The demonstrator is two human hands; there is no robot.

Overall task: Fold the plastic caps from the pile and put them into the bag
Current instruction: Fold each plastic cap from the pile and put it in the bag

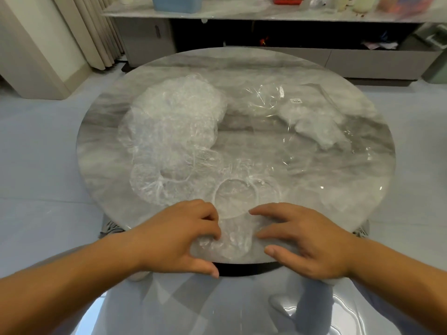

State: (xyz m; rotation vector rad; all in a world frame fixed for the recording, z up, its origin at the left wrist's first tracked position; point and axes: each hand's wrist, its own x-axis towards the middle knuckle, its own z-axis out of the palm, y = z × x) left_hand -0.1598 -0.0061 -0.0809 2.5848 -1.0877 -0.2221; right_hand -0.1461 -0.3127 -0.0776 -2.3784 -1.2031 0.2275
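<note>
A clear plastic cap point(233, 201) with an elastic rim lies flattened at the near edge of the round marble table point(338, 189). My left hand point(183, 235) pinches its left side with curled fingers. On the cap's right side rests my right hand point(302, 240), its fingers straight and pressing down. A big pile of crumpled clear caps point(174, 122) covers the table's left half. The clear bag point(302, 112), with a small white label, lies at the right and holds some folded caps.
Beyond the table stands a low grey cabinet point(314, 59) under a long shelf point(242, 8) with a blue box and containers. Curtains hang at the far left. Glossy pale floor surrounds the table.
</note>
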